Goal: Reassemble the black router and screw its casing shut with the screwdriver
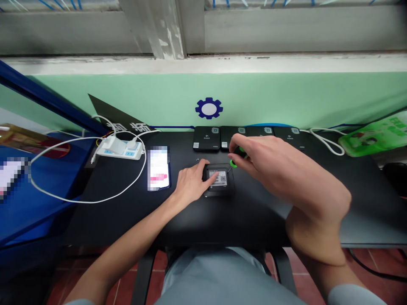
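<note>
Fingertips (211, 175) of the left hand (190, 183) rest on the near-left part of a small square black device (219, 192), whose QR-code label (218, 177) faces up; the hand is not clenched and seems to steady the device from above, without a clear grasp. The right hand (265, 163) is closed in a pinch on a small green-and-black tool (234, 164), partly hidden by the fingers, so its exact kind is unclear. Its lower end lies just beside the device's far-right corner, up and to the right of the label. The device looks nearly square, with no clear long axis, and the left hand is the one touching it. It sits on a black desk (127, 220), with a row of similar black units (202, 139) behind it and a pixelated phone (158, 168) to its left.
</note>
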`<state>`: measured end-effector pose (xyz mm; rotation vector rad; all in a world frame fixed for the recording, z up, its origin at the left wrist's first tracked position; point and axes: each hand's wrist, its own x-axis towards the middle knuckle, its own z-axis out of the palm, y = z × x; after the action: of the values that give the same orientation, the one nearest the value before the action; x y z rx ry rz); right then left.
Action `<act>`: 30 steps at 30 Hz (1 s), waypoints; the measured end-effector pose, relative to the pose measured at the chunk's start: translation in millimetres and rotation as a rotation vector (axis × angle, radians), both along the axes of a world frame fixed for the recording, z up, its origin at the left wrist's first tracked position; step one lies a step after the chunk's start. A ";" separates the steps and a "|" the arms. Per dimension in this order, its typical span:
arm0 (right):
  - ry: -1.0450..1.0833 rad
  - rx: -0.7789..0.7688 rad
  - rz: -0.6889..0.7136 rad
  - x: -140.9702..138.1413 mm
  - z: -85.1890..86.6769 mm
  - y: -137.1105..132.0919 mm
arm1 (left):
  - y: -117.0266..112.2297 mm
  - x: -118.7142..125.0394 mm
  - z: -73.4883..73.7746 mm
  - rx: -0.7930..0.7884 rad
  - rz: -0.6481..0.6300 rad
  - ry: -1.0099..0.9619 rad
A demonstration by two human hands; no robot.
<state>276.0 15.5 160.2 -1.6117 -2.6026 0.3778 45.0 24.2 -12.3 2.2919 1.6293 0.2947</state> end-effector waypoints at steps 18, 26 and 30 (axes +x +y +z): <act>-0.020 -0.036 -0.031 0.6 -2.7 0.5 | 0.2 -0.5 -0.8 -0.005 -0.004 -0.007; -0.027 -0.027 -0.018 1.8 -4.2 0.4 | 0.3 -0.5 0.6 -0.007 -0.006 -0.006; -0.026 -0.020 -0.010 2.1 -4.1 0.1 | 0.6 -0.4 0.6 -0.007 -0.007 -0.004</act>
<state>278.1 15.7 156.0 -1.6456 -2.6170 0.3857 44.6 24.8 -11.7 2.2905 1.6173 0.2912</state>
